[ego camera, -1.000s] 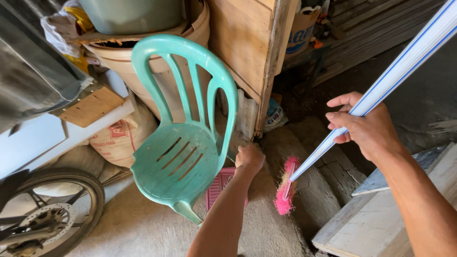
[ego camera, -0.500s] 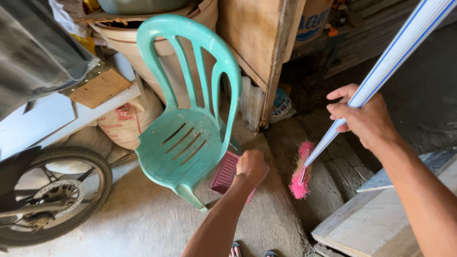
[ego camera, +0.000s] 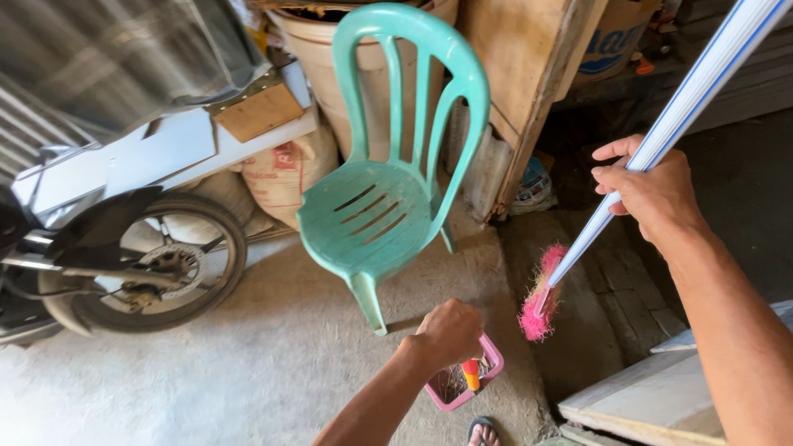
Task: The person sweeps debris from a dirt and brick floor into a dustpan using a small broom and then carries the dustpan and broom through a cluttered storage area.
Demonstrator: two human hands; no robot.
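Left hand (ego camera: 448, 332): fingers gripped pink dustpan (ego camera: 462, 381), dirt inside.
Right hand (ego camera: 652, 194): fingers clasped striped broom (ego camera: 628, 177), fluffy pink head.
Chair (ego camera: 388, 169): teal plastic, at 12 o'clock.

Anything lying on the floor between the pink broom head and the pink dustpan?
Nothing visible. The broom head and the dustpan, held by the left hand, are separated only by bare concrete; the green chair stands behind that gap.
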